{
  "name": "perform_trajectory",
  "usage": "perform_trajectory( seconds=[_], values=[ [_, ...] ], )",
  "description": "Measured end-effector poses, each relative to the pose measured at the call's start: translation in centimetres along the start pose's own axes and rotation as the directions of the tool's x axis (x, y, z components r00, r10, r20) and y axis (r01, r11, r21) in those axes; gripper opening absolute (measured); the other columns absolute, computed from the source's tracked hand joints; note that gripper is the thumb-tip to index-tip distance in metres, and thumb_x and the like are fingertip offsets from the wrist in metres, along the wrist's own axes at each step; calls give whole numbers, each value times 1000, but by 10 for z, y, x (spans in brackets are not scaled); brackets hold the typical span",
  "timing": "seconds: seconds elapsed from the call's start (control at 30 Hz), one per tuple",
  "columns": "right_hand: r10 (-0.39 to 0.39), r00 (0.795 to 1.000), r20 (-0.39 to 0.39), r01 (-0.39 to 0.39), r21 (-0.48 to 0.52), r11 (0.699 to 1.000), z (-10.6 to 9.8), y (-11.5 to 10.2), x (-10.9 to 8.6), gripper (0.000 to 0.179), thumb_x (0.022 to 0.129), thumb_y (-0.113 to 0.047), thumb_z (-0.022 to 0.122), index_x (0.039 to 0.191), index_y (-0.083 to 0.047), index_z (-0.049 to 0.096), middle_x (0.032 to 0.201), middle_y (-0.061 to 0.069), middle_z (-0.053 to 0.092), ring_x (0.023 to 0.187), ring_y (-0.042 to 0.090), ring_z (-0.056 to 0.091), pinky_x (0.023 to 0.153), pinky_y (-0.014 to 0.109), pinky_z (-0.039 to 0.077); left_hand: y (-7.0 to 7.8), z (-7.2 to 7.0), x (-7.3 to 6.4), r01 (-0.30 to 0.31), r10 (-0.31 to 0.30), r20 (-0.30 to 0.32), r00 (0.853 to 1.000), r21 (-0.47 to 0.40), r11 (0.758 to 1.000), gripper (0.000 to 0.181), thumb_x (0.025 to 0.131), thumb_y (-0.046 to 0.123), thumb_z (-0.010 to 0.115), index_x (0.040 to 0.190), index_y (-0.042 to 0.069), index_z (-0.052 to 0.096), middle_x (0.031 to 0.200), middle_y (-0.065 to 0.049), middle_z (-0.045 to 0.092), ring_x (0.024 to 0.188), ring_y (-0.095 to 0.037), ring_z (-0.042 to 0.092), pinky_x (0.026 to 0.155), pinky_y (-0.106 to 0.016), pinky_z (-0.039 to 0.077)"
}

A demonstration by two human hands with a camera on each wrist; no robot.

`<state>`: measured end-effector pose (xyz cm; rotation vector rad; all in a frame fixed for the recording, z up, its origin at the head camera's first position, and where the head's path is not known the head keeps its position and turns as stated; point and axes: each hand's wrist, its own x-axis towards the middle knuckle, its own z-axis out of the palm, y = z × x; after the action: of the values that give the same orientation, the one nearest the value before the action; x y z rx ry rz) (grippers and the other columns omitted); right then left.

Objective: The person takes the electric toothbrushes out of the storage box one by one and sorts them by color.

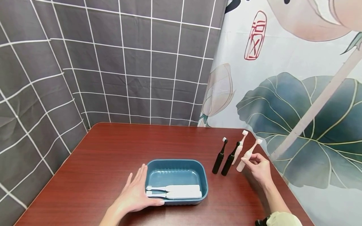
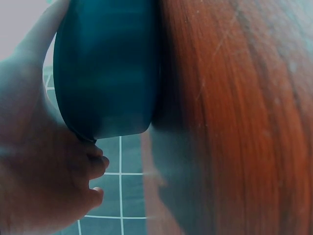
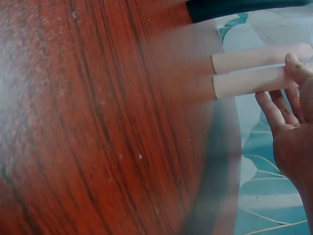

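Observation:
My right hand (image 1: 261, 171) pinches the handle of a pale pink electric toothbrush (image 1: 248, 155) between thumb and fingers. It stands with its head up, at the right of a group of toothbrushes. Just left of it is a second pale pink toothbrush (image 1: 237, 154), then two black toothbrushes (image 1: 227, 164), all upright. My left hand (image 1: 131, 196) rests against a blue plastic bin (image 1: 175, 177), straight fingers along the left side and thumb at the front rim. Inside, along the front wall, lie two white toothbrushes (image 1: 183, 195), side by side with heads to the left.
The red-brown wooden table (image 1: 121, 144) has its right edge close beyond my right hand. A grey checked curtain (image 1: 135, 62) hangs behind and to the left. Cloth printed with lotus leaves (image 1: 282, 103) hangs at the right.

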<state>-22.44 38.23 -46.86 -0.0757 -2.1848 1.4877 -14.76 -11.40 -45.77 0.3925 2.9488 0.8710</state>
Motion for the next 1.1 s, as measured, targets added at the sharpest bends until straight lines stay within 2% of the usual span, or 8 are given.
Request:
perform_trajectory(
  seconds=[0.3,0.47,0.57,0.67,0.8,1.1],
  values=[
    [-1,1000,9,1,-45,999,2,3,5,30,83,-3,82,100,10,60,82,-7,68,75,-5,66,64,15,55,1,0,0,-3,3,1,1000,6,1000,148,54,90,69,159,-1,18,164,-20,19,150,-36,21,119,-59,8],
    [-3,1000,21,4,-39,999,3,0,5,29,84,0,80,102,12,61,88,7,71,77,-6,65,66,14,55,1,0,0,-5,5,-1,1000,5,1000,148,54,90,69,159,-2,18,164,-20,19,150,-35,21,119,-59,8],
    [-7,1000,29,9,-34,999,5,-11,2,27,84,4,79,102,13,60,91,18,70,77,-4,66,65,14,55,1,1,0,-7,7,-5,1000,2,1000,148,54,90,69,158,-2,19,164,-20,20,150,-35,21,119,-59,8],
    [-8,999,35,9,-47,999,6,-24,-3,26,84,5,78,101,14,60,92,23,69,77,-2,67,65,14,55,0,1,0,-6,6,-8,1000,4,1000,148,54,90,70,158,-2,19,164,-20,19,150,-35,21,119,-59,8],
    [-13,999,39,16,-64,998,7,-26,-3,28,84,4,78,103,13,60,92,20,68,78,-4,66,66,13,54,0,1,0,-3,3,-5,1000,6,1000,148,54,90,70,159,-2,18,164,-20,19,150,-35,20,119,-58,8],
    [1,1000,22,1,-86,996,7,6,8,35,84,-6,82,110,7,62,91,1,68,80,-6,65,69,13,54,1,0,-1,-6,6,-11,1000,11,1000,148,54,90,69,159,-1,19,164,-20,20,150,-35,21,119,-59,8]
  ],
)
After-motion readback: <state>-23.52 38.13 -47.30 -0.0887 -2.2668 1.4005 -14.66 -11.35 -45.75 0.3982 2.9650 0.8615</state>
